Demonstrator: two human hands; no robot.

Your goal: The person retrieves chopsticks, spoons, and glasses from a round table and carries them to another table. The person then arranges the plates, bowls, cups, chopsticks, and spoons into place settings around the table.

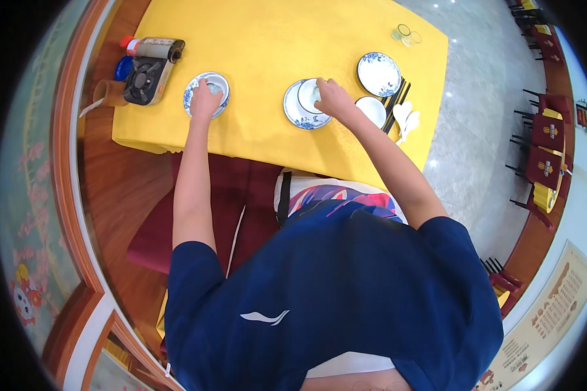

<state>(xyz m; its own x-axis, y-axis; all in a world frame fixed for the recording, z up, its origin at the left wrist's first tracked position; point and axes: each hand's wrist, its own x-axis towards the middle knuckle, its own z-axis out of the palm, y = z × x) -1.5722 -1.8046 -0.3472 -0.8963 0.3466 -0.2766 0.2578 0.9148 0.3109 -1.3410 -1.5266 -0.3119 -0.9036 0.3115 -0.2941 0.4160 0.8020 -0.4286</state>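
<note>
My left hand [205, 102] reaches down over a white bowl [222, 83], fingers closed inside its rim. Beside those fingers shows a small clear glass [215, 88], partly covered by the hand. This bowl sits on a blue-patterned plate [188, 98]. My right hand [336, 100] pinches the right rim of another white bowl [304, 98]. That one is over a second blue-patterned plate [298, 117], set off toward its upper right; whether it touches the plate I cannot tell. Something glassy shows inside it near the fingertips.
Right of my right hand are a patterned plate [379, 74], a white bowl [371, 111], black chopsticks [392, 107] and white spoons [406, 120]. Glasses [404, 32] stand at the far right. A portable gas stove [147, 79] occupies the left edge of the yellow-covered table [261, 39].
</note>
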